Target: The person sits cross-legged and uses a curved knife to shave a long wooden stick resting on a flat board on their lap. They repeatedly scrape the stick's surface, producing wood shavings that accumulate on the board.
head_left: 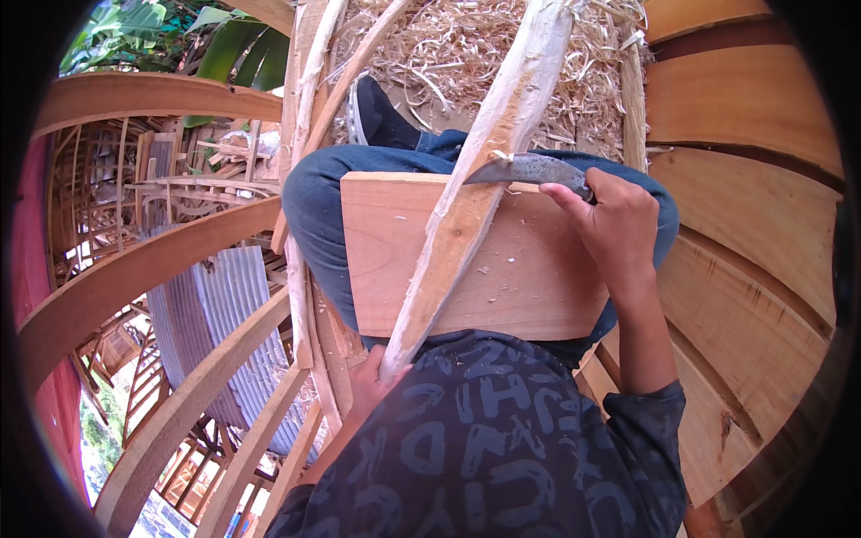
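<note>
A long, partly peeled wooden pole (457,229) slants across my lap, from my left hip up to the far top right of centre. My left hand (369,381) is closed round its near end, close to my body. In my right hand (619,224) is a curved knife (529,169) with a wide, dark-stained blade. That blade lies across the pole, and a small curl of wood sits at its edge. Under the pole, a flat wooden board (511,278) rests on my thighs with a few chips on it. The knife's handle is hidden inside my right fist.
Wood shavings (583,90) cover the floor beyond my legs. Wide wooden planks (744,287) curve along my right side. Bent wooden ribs (161,242) rise at the left, with corrugated metal sheets (229,314) behind them. Thin peeled poles (309,99) stand beside my left leg.
</note>
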`<state>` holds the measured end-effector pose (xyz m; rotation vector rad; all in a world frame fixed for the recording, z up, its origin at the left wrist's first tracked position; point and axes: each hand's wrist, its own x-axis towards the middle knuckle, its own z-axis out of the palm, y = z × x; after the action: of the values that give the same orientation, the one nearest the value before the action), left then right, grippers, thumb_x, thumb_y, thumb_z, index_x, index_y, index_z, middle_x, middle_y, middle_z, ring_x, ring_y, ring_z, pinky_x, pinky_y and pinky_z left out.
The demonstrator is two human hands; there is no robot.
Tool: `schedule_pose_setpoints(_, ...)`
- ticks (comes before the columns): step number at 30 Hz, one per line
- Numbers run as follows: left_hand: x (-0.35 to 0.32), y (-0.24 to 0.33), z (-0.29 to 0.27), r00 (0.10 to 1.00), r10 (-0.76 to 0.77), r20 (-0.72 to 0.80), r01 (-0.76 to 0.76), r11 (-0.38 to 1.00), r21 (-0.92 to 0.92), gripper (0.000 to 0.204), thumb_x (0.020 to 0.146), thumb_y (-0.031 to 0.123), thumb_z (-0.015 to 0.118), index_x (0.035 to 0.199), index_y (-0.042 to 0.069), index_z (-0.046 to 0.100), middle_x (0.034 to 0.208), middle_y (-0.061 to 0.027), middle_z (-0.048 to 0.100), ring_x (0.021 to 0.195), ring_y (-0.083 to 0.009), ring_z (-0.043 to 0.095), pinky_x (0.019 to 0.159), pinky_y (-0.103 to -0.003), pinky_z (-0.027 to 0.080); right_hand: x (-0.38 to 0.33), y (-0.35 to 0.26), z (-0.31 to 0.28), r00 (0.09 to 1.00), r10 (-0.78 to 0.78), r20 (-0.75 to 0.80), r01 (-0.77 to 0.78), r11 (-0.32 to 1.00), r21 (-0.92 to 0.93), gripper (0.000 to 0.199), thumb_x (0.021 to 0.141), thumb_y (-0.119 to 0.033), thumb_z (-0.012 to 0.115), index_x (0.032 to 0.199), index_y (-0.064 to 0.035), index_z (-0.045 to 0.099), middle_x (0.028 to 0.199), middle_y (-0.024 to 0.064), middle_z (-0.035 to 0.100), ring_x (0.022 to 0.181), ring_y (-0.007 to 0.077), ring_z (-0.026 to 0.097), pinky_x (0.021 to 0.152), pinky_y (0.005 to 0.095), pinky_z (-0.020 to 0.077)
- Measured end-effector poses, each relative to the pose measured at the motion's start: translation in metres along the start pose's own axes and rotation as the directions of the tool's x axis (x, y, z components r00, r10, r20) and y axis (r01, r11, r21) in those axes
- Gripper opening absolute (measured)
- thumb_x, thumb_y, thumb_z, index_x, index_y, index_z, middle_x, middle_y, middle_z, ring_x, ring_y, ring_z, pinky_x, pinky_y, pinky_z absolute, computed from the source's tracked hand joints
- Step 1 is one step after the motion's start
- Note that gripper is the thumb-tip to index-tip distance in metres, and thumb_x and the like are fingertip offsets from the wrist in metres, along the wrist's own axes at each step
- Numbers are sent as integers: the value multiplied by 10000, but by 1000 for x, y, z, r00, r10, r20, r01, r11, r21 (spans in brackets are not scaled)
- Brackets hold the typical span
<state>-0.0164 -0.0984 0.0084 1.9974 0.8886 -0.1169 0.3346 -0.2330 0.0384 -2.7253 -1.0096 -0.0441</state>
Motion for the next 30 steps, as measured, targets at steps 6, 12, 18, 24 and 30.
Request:
schedule_pose_setpoints(6, -2, -4, 0, 1000, 0, 28, -2, 998, 66, 326, 754, 274, 758, 802, 45, 532, 610, -150, 535, 553, -335, 592, 505, -355, 440, 10, 18, -1, 992, 110, -68, -114, 992, -53, 649, 767, -641, 594, 531, -46, 486, 477, 130, 509, 453, 307, 539, 433, 384, 423)
schedule_pose_setpoints(12, 1, 0, 0, 999, -10, 34, 8, 999, 53, 356, 741, 299, 771, 799, 48, 525, 610, -151, 537, 558, -354, 590, 498, -364, 441, 5, 16, -7, 983, 179, -35, -180, 983, -36, 659, 764, -647, 596, 522, -42, 488, 468, 126, 500, 451, 303, 535, 417, 379, 407)
schedule_pose_setpoints(18, -1, -17, 5, 999, 37, 31, -38, 998, 53, 364, 736, 292, 774, 789, 45, 512, 613, -154, 536, 550, -354, 581, 498, -357, 436, -23, -25, -4, 996, -68, 66, 66, 997, 26, 626, 774, -614, 609, 506, -64, 480, 454, 98, 490, 406, 266, 517, 389, 348, 378)
schedule_pose_setpoints(24, 1, -3, 1, 999, -22, 35, 21, 999, 28, 374, 731, 300, 784, 788, 48, 514, 619, -143, 536, 544, -319, 583, 503, -351, 441, 17, -6, 2, 999, 2, -42, -1, 1000, 15, 637, 764, -623, 617, 501, -62, 466, 449, 92, 478, 402, 252, 514, 391, 349, 386)
schedule_pose_setpoints(30, 11, 1, 4, 1000, 20, 20, -20, 1000, 15, 363, 745, 303, 775, 804, 41, 531, 626, -134, 544, 556, -320, 591, 507, -339, 450, 34, 12, 7, 990, -16, -144, 10, 999, -43, 647, 754, -634, 620, 501, -57, 471, 447, 96, 470, 400, 255, 489, 394, 348, 379)
